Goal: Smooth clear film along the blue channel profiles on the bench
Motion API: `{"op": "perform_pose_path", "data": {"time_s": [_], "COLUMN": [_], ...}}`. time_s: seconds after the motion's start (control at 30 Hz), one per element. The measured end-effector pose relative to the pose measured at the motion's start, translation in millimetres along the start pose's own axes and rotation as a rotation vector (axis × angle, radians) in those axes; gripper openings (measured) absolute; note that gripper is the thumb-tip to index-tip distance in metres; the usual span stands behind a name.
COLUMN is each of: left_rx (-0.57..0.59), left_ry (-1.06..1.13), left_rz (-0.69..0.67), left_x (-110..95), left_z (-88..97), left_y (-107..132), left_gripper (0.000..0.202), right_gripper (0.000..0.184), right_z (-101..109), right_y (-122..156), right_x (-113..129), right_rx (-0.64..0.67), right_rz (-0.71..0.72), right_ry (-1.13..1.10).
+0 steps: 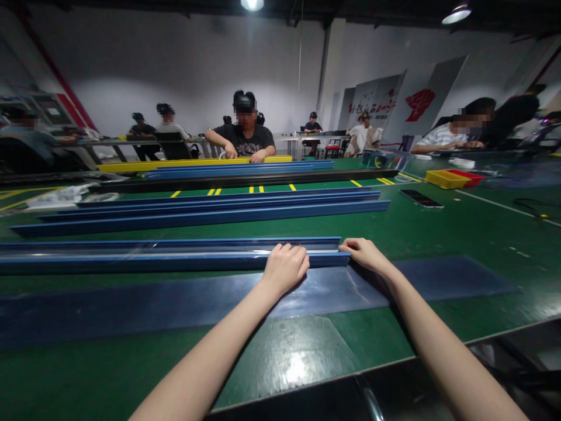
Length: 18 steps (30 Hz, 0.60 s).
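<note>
A long blue channel (228, 261) with raised side walls lies across the table in front of me. A clear, whitish strip (210, 252) runs along its inside. My left hand (287, 268) rests over the channel's near wall, not far from its right end, with the fingers curled over the edge. At that right end is my right hand (363, 252), thumb and fingertips pinched together; whatever lies between them is hidden. Beneath both forearms a flat, see-through bluish sheet (175, 301) stretches along the table, creased near my right wrist.
Several more blue channels (219, 217), a black one (245, 179) and a yellow one (193, 164) lie farther back on the green table (421, 234). A phone (421, 199) and yellow and red trays (447, 179) sit to the right. A co-worker (245, 131) sits opposite.
</note>
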<state>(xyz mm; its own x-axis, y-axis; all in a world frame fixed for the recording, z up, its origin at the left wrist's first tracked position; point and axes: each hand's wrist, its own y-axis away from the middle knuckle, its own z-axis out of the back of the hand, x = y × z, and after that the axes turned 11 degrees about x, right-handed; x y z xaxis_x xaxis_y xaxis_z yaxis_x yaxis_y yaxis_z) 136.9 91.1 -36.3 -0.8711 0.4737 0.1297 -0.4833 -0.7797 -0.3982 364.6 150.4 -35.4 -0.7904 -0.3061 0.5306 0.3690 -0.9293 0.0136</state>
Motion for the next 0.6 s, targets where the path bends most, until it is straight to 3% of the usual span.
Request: {"op": "perform_pose_path", "data": {"time_s": [0.6], "left_rx": [0.122], "left_ry": [0.033], "left_rz": [0.023], "left_x": [1.1], "left_z": [5.7], "left_y": [-1.3], "left_gripper": [0.028], "right_gripper": [0.029], "right_z": [0.0], "right_y": [-0.1], "right_x": [0.9], "right_rx": [0.021], "right_rz": [0.009], "right_ry": [0.047]}}
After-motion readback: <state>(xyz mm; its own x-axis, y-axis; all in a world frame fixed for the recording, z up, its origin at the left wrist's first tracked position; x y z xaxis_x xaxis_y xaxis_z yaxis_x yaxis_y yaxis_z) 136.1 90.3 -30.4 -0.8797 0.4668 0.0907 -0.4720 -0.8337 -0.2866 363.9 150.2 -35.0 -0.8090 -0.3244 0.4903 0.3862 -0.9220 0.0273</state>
